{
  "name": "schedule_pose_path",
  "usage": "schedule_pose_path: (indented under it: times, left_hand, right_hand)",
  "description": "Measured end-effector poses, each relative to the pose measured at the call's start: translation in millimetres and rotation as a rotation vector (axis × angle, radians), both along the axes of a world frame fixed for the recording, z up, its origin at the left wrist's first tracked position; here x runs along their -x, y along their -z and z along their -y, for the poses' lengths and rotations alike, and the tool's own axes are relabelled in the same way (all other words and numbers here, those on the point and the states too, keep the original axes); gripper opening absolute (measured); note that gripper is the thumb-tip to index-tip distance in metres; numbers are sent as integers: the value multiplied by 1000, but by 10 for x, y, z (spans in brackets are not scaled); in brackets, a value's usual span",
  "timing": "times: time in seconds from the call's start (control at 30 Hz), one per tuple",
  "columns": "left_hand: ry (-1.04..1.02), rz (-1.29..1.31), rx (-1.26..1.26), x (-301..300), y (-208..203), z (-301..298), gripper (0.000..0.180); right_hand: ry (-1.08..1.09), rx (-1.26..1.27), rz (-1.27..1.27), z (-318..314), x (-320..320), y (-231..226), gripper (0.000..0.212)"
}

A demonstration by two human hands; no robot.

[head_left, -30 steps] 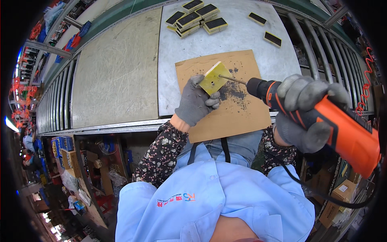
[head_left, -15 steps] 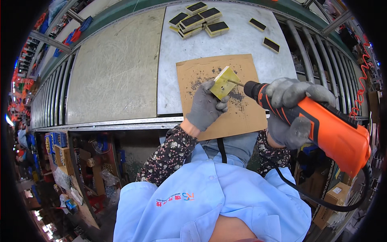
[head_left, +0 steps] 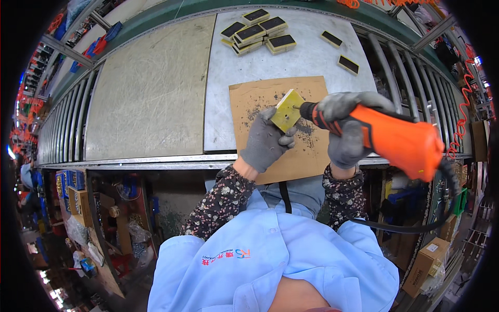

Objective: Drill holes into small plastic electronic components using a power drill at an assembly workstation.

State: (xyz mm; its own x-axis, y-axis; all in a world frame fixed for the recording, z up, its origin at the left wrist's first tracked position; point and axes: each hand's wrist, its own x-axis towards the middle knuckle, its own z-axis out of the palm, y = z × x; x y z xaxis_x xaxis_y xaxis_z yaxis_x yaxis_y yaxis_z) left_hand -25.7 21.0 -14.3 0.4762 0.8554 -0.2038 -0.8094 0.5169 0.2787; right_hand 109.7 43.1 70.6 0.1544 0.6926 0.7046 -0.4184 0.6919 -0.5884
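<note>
Grey-gloved, my left hand (head_left: 264, 140) pinches a yellow block (head_left: 289, 108) between thumb and fingers; my right hand (head_left: 345, 141) curls tightly round the orange power drill (head_left: 401, 137).

Here's the bench (head_left: 219, 132), scratched tan panel (head_left: 145, 99) on the left, pale panel (head_left: 306, 60) on the right, metal trim (head_left: 140, 163) along the front! A brown cardboard sheet (head_left: 304, 158) on the pale side overhangs that edge. Far back, heaped black-topped blocks (head_left: 250, 34); two single blocks (head_left: 348, 64) lie off right!
</note>
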Motion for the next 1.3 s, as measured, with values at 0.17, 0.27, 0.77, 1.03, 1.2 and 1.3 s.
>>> schedule_pose_path:
  times: [0.17, 0.27, 0.77, 1.03, 1.2, 1.3]
  left_hand:
    - [-89, -242, 51, 44, 26, 3, 40]
    - [-96, -281, 61, 65, -32, -19, 38]
    - [-54, -60, 60, 216, 8, -146, 43]
    - [-62, -102, 66, 125, -56, -187, 48]
    - [-162, -223, 140, 88, -84, -133, 37]
    - [-261, -198, 217, 47, -9, -128, 34]
  right_hand:
    - [-109, 10, 230, 119, -59, -85, 42]
    - [-173, -161, 221, 70, -211, -201, 42]
    - [-159, -416, 144, 306, -363, -440, 56]
    - [-144, -479, 105, 171, -256, -352, 50]
    - [-178, -405, 224, 151, -114, -298, 44]
    - [-220, -495, 163, 105, 115, -299, 43]
